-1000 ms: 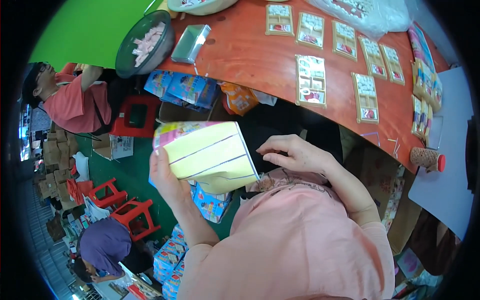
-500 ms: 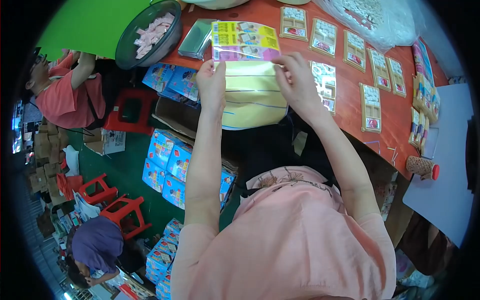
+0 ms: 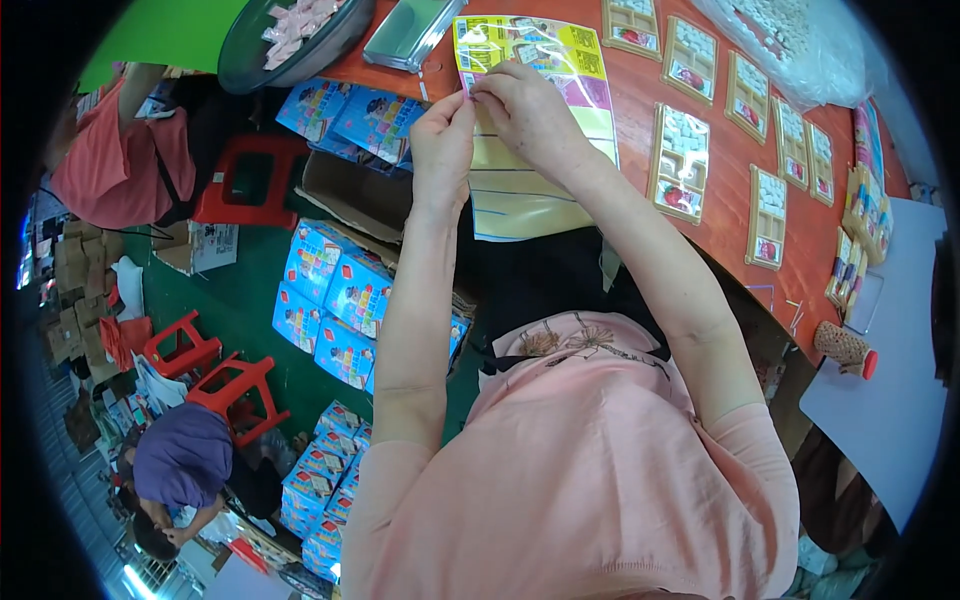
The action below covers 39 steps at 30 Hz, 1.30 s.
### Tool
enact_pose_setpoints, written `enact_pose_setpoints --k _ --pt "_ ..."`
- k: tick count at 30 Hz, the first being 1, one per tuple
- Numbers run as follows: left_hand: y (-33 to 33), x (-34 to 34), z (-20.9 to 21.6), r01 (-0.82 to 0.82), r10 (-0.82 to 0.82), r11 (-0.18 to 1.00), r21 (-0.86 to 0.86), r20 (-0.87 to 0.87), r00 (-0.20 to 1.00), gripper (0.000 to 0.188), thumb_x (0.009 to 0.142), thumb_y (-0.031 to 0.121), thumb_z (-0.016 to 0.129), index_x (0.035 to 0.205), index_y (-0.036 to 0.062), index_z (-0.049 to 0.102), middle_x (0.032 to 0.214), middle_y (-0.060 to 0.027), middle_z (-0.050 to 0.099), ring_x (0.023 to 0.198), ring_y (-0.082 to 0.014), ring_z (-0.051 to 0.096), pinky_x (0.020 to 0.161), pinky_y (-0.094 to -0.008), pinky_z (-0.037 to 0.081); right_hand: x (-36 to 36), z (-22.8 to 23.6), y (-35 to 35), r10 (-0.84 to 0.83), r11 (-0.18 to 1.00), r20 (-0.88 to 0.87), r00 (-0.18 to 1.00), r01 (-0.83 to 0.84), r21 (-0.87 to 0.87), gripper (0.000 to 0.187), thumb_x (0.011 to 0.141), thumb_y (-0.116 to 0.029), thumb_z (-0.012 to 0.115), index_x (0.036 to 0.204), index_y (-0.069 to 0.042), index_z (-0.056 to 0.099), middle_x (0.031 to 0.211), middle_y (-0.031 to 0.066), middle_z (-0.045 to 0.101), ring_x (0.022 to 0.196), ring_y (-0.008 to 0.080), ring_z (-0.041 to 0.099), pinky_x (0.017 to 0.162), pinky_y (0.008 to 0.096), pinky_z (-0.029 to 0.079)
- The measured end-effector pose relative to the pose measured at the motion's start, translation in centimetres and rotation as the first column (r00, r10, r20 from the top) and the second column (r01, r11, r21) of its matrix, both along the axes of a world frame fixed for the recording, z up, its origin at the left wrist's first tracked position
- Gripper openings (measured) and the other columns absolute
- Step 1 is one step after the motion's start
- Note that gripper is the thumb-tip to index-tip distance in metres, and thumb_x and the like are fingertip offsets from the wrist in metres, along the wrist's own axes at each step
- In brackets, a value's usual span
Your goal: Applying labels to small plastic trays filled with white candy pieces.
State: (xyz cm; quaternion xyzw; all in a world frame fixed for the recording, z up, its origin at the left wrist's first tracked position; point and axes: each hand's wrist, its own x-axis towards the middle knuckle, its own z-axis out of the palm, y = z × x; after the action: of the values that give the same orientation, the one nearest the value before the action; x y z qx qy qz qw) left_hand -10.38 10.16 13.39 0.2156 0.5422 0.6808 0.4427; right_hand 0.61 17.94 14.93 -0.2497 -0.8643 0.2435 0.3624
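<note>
Printed plastic bag (image 3: 540, 110), yellow with a clear top, lies flat on the red bench (image 3: 640, 150) so I can work its upper edge. Left hand (image 3: 443, 135) and right hand (image 3: 525, 105) each have their grip pinched on that edge, steadying it beside filled packets (image 3: 682, 160).

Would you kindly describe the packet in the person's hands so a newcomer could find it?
On the long orange table, both hands pinch a flat yellow packet. Unlike the small card packs lying beside it, it is far larger and glossy.
</note>
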Motion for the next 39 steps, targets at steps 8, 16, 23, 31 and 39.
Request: enact_pose_setpoints --k 8,16,23,31,39 --pt "-0.1 0.3 0.2 -0.027 0.022 1.000 0.001 -0.594 0.804 0.021 0.095 0.005 0.055 0.107 -0.0042 0.068 0.096 -0.0131 0.069 0.088 -0.0196 0.066 0.078 -0.0306 0.050 -0.1 0.4 -0.2 -0.020 1.000 -0.041 0.999 0.020 -0.008 0.012 0.087 -0.004 0.065 0.097 0.003 0.068 0.092 0.0159 0.067 0.084 0.0345 0.067 0.073 0.0386 0.055" --pt "0.1 -0.1 0.6 -0.060 0.050 0.998 0.019 -0.824 0.565 0.018 0.095 0.006 0.056 0.103 -0.0052 0.068 0.093 -0.0148 0.070 0.086 -0.0169 0.067 0.078 -0.0294 0.050 -0.7 0.4 0.1 -0.025 1.000 -0.009 1.000 0.025 0.006 0.010 0.087 -0.006 0.065 0.090 0.004 0.066 0.090 0.0181 0.066 0.079 0.0356 0.066 0.071 0.0394 0.054" --pt "0.7 0.1 0.2 -0.050 0.090 0.996 0.076 -0.731 0.676 0.019 0.094 0.006 0.056 0.102 -0.0058 0.068 0.094 -0.0171 0.070 0.084 -0.0264 0.068 0.077 -0.0346 0.052 -0.6 -0.4 1.0 -0.140 0.962 -0.056 0.989 0.122 -0.243 0.019 0.086 -0.013 0.067 0.094 0.004 0.066 0.084 0.0127 0.067 0.075 0.0210 0.069 0.067 0.0310 0.054" --pt "4.4 -1.7 -0.6 -0.235 0.189 0.969 -0.070 -0.399 0.897 0.022 0.088 0.008 0.060 0.096 -0.0088 0.072 0.079 -0.0100 0.072 0.073 -0.0104 0.063 0.068 -0.0272 0.051 3.1 1.9 3.7 -0.420 0.652 -0.412 0.809 -0.047 -0.757 0.025 0.094 -0.018 0.063 0.102 0.006 0.062 0.096 0.0108 0.067 0.083 0.0178 0.070 0.076 0.0264 0.055" --pt "9.9 -4.3 -1.4 -0.356 0.303 0.928 -0.107 -0.338 0.891 0.020 0.072 -0.001 0.068 0.091 -0.0063 0.067 0.092 -0.0150 0.069 0.084 -0.0209 0.066 0.077 -0.0314 0.052 12.2 7.8 7.2 -0.486 0.798 -0.738 0.469 -0.107 -0.593 0.019 0.097 -0.009 0.055 0.107 0.005 0.061 0.108 0.0137 0.067 0.102 0.0245 0.066 0.088 0.0384 0.057"
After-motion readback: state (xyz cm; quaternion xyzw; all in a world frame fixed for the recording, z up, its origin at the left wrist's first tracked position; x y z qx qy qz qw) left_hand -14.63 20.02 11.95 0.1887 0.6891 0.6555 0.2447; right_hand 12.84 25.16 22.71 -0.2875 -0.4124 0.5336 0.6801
